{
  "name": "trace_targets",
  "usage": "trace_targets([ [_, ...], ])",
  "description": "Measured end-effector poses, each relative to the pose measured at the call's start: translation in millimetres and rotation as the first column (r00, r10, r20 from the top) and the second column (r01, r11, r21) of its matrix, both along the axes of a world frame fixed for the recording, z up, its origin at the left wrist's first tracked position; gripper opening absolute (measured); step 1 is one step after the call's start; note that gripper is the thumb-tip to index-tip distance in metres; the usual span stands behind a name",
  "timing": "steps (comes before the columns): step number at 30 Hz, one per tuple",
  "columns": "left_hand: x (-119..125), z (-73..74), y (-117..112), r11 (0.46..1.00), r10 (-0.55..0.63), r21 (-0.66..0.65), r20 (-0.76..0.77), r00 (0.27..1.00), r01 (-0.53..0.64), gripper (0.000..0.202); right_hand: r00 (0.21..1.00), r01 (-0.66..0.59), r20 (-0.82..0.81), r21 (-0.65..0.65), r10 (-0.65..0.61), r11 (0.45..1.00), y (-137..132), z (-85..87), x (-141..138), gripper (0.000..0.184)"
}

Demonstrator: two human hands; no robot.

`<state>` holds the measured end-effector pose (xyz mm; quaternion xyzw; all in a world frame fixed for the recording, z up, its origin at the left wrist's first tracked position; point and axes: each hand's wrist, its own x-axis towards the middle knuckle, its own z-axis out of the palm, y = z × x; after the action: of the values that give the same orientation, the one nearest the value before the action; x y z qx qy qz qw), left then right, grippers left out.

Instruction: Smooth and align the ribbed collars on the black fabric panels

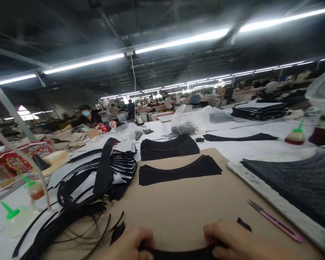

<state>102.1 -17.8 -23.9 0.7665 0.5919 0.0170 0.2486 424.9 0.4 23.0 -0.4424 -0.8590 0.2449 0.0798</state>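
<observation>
At the bottom edge, a black fabric piece (182, 255) is stretched between my two hands, its lower part cut off by the frame. My left hand (134, 242) pinches its left end, and my right hand (223, 238) grips the right end between thumb and fingers. Brown cardboard (165, 202) lies under them. Farther up on it rests a curved black fabric piece (178, 171), with a stack of similar curved pieces (169, 148) behind. Pink-handled thread snips (276, 222) and a small black scrap (244, 224) lie to the right of my right hand.
Black strips (62, 220) and layered black pieces (121, 166) crowd the left. Green-capped bottles (14, 220) stand at far left, another bottle (295, 135) at right. Dark grey felt sheets (295, 180) fill the right side. A clear plastic bag (188, 121) sits behind. A masked person (90, 117) works across at left.
</observation>
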Motion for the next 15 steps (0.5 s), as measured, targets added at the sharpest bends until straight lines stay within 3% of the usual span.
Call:
trace_targets([
  [1,1,14.6,14,0.998,0.055,0.017,0.041,0.998,-0.056,0.016,1.0,0.015,0.024,0.045,-0.016,0.999,14,5.3,2,0.031],
  [3,3,38.3,47,0.998,0.045,0.037,0.041,0.998,-0.046,0.012,0.995,0.026,0.09,0.145,-0.04,0.989,49,10.9,6,0.027],
  [6,4,54.7,103,0.996,0.039,0.085,-0.007,0.999,-0.038,0.014,0.983,-0.005,0.176,0.259,-0.042,0.966,108,11.0,11,0.019],
  [11,9,52.6,183,0.988,0.077,0.146,-0.143,0.987,-0.056,0.03,0.973,-0.018,0.223,0.336,-0.061,0.942,185,9.6,10,0.019],
  [15,13,44.4,219,0.97,0.141,0.225,-0.197,0.97,-0.095,0.034,0.966,-0.038,0.25,0.38,-0.063,0.924,219,5.6,3,0.024],
])
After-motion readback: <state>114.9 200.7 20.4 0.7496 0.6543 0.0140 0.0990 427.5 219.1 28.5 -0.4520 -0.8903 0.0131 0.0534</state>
